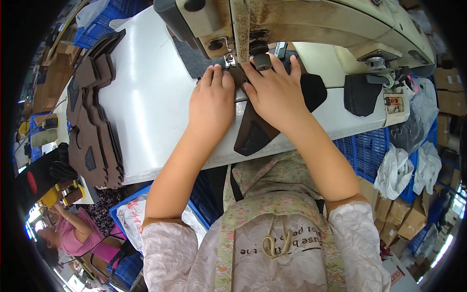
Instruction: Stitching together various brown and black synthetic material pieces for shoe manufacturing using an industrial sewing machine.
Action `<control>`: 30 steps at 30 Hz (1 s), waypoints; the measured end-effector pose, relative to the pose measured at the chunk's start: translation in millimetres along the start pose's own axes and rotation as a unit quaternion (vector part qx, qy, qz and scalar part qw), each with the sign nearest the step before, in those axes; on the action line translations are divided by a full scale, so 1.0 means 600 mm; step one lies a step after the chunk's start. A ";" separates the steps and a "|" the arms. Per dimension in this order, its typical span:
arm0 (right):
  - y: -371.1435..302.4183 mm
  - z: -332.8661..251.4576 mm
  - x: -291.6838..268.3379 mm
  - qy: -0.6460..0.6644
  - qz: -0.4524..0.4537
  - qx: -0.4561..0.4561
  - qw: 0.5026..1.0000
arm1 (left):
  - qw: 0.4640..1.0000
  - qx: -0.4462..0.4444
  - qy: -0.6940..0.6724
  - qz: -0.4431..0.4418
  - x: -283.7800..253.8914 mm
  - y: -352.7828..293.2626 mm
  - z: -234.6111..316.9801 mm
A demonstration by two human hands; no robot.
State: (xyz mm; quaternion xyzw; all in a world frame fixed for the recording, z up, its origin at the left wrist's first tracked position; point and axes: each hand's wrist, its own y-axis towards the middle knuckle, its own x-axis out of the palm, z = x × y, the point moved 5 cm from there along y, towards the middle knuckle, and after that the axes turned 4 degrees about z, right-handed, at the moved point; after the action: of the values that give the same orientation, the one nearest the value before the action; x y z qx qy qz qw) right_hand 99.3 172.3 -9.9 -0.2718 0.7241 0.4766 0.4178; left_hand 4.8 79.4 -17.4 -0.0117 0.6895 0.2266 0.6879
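A dark brown cut fabric piece [254,127] with a black patch lies under the sewing machine's presser foot [230,60], its lower end reaching over the table's front edge. My left hand [212,100] lies flat beside the foot, fingers stretched forward with their tips by the piece's left side. Spread over the piece to the right of the foot, my right hand [277,90] presses down on it, the thumb near the index finger. A black part [314,91] shows at the right hand's outer side. The needle area is partly hidden by the machine head.
The sewing machine [311,24] spans the top. Stacked brown cut pieces [95,126] line the white table's [141,97] left side. A black piece [361,95] lies at right. Blue crates [362,151], plastic bags and cartons stand beyond; a person in pink [80,231] sits at lower left.
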 end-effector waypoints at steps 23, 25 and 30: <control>0.029 0.052 0.005 0.023 -0.039 -0.059 0.997 | 0.998 -0.006 0.035 -0.043 -0.031 0.015 0.055; 0.039 0.073 0.011 0.046 -0.070 -0.086 0.993 | 0.993 -0.008 -0.039 -0.108 -0.051 0.011 0.050; 0.051 0.079 0.019 0.080 -0.111 -0.091 0.986 | 0.962 0.084 -0.207 -0.156 -0.059 0.009 -0.072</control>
State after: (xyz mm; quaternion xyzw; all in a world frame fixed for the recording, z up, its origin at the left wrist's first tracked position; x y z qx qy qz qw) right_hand 85.9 228.0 -14.9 -0.4251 0.6741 0.4677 0.3821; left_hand -36.1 59.5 15.9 -0.0142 0.5383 0.0554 0.8408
